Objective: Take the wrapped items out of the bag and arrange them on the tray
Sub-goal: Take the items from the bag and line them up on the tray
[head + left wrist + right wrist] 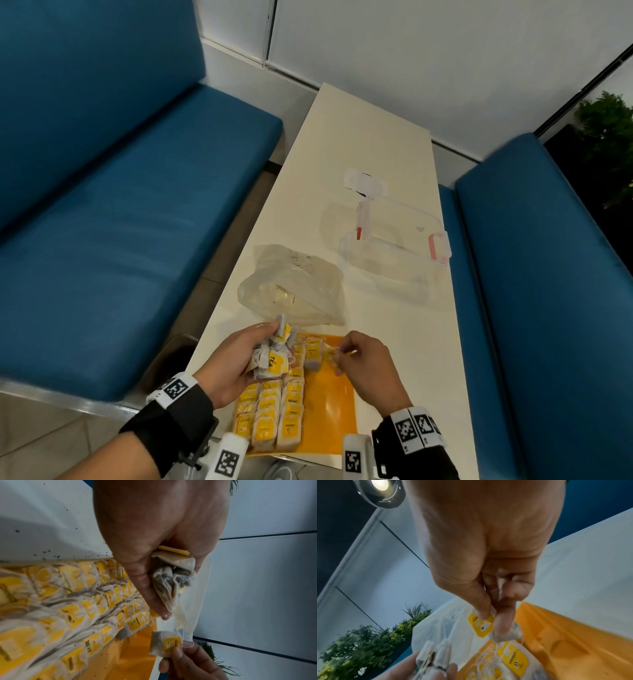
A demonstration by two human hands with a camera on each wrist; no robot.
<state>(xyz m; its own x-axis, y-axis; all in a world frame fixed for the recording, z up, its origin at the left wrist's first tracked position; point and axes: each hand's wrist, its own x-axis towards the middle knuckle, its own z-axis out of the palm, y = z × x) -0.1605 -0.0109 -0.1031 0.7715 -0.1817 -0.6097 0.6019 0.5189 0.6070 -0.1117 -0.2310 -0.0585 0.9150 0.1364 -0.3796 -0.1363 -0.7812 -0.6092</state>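
An orange tray [332,404] lies at the near end of the table, with rows of yellow-labelled tea bags [270,414] filling its left half. My left hand [239,359] grips a bunch of tea bags [274,356] above the tray's far left corner; the same bunch [171,580] shows crumpled in the left wrist view. My right hand [363,359] pinches a single tea bag [313,356] between thumb and forefinger over the tray's far edge; that tea bag [482,626] hangs from the fingertips. The clear plastic bag [294,287] lies just beyond the tray.
A clear plastic box with red clips [394,253] and its lid stand farther up the narrow white table [370,137]. Blue bench seats [120,222] flank both sides. The tray's right half [556,635] is bare orange.
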